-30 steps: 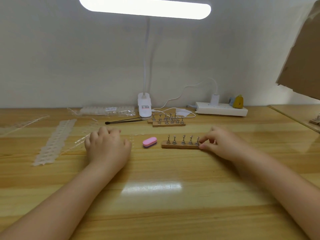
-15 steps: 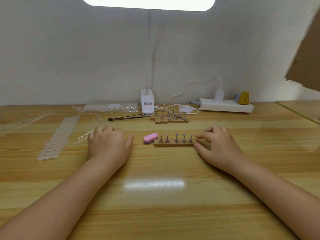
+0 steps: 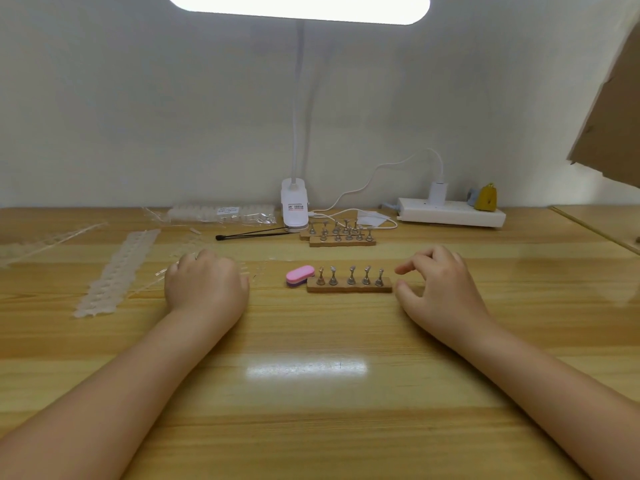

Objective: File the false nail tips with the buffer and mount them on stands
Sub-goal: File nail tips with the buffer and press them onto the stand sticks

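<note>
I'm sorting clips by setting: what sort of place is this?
Probably a home or small-studio nail-craft desk: a wooden table against a plain wall, with a clip-on desk lamp, a pink buffer, and a wooden stand of metal nail-tip holders.

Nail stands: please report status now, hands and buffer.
Left hand and right hand hold nothing. Near stand row bare, pink buffer beside it, untouched. Nothing in the way.

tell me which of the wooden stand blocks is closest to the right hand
The single block with five metal stands, in front beside the pink buffer. Its right end lies just off the right hand; the other blocks sit farther back by the lamp clip.
</note>
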Motion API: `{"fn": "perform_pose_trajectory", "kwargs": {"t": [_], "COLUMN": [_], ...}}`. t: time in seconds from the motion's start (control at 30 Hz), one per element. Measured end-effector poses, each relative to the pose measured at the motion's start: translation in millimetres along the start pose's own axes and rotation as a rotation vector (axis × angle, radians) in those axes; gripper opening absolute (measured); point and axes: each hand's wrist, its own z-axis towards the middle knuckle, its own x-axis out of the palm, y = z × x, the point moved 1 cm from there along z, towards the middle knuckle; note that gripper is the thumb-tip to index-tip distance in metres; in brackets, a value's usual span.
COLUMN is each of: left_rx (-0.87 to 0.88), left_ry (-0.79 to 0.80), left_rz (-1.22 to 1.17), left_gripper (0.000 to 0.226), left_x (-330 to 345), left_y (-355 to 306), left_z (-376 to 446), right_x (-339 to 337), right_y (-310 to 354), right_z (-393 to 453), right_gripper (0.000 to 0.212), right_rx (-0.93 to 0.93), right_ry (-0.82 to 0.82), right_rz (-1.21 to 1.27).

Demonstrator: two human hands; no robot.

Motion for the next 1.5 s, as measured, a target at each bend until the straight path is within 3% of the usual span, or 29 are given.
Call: {"fn": "perform_pose_trajectory", "kwargs": {"t": [0.2,0.3,0.43,0.67,0.87,1.07,1.13,1.23,1.33,1.4,1.5], "left_rx": [-0.007,0.011,0.042,0.174,0.093,-0.128,-0.148,-0.108,-0.044,0.070,0.379], "left_ry": [-0.070,-0.030,-0.005,-0.200,-0.457,-0.341,-0.274,-0.174,-0.122,-0.133,-0.227], "left_rz": [-0.053,-0.094,-0.089,0.000,-0.321,-1.141,-1.303,-1.462,-1.524,-1.474,-1.259], "left_gripper": [0.035,0.043,0.037,0.033,0.025,0.030,0.030,0.029,0.028,0.025,0.016], "left_x": [3,4,1,-6,-21,-29,-35,-41,-46,-46,-42], "left_y": [0,1,2,1,10,5,-5,-23,-38,-46,-51], "left_z": [-1,-2,0,-4,3,-1,-8,-24,-40,-49,-60], "right_x": [0,1,1,2,1,-5,-9,-12,-10,-6,-3], "right_y": [0,0,-1,-1,1,8,14,27,41,47,52], "right_z": [0,0,0,-1,-1,-3,-5,-9,-13,-17,-20], "right_gripper": [0.016,0.015,0.014,0.011,0.009,0.008,0.008,0.007,0.006,0.022,0.047], "right_rx": [-0.009,-0.009,-0.006,-0.010,-0.039,-0.124,-0.198,-0.276,-0.222,-0.123,-0.023], "right_ry": [-0.008,-0.012,-0.014,-0.058,-0.056,-0.109,-0.148,-0.157,-0.047,0.092,0.262], "right_rz": [0.004,0.005,0.012,0.032,0.035,0.076,0.093,0.188,0.438,0.655,0.875]}}
